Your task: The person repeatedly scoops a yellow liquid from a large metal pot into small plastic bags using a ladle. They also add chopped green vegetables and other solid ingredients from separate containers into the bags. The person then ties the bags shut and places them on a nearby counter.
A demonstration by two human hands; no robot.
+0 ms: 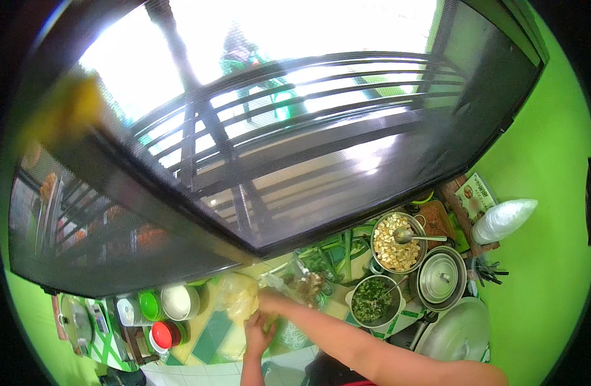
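A clear plastic bag point(237, 293) with pale yellowish contents or background showing through lies on the tiled counter point(211, 337). At its right side, my right hand point(272, 303) is closed over the gathered edge, the forearm reaching across from the right. My left hand point(260, 332) comes up from below, just under the right one, fingers curled close to the same edge. Whether the left fingers grip the plastic is too small to tell. To the right of my hands lies a bunch of roots or stems point(311, 285) in thin plastic, beside long green leaves point(341, 255).
A pot of pale cubes point(387, 258) with a spoon and a pot of chopped greens point(372, 313) stand right. Beyond are a lidded pot point(433, 284) and a large metal lid point(457, 333). White bowls point(177, 301) and red bowls point(166, 334) stand left. A dark mesh screen point(324, 202) rises behind.
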